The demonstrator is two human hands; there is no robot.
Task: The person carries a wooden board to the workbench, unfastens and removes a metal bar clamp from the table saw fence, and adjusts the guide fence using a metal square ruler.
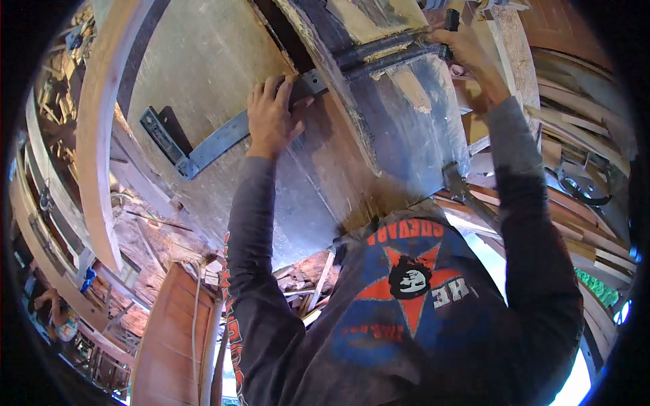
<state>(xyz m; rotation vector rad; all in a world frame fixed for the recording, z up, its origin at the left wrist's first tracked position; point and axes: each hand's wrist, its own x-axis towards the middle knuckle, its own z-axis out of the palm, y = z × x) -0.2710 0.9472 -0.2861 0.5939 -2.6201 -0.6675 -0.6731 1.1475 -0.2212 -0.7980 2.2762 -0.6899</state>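
A grey flat metal bar with holes, which looks like a bar clamp (220, 139), slants across the worn tabletop (196, 61). Its angled end piece (162, 139) lies at the left. My left hand (271, 115) is laid over the bar, fingers bent across it and thumb out to the right. To the upper right, my right hand (467, 51) closes around a black handle (451, 32) beside the table's edge. Dark rails (386, 54) run toward that handle; whether they join the bar is hidden behind a rough-edged wooden board (332, 81).
A curved pale timber piece (98, 135) rises close on the left. Stacked boards (575, 122) fill the right side. A brown wooden panel (169, 338) stands at lower left, near wood scraps on the ground. Another person (57, 318) is at the far left.
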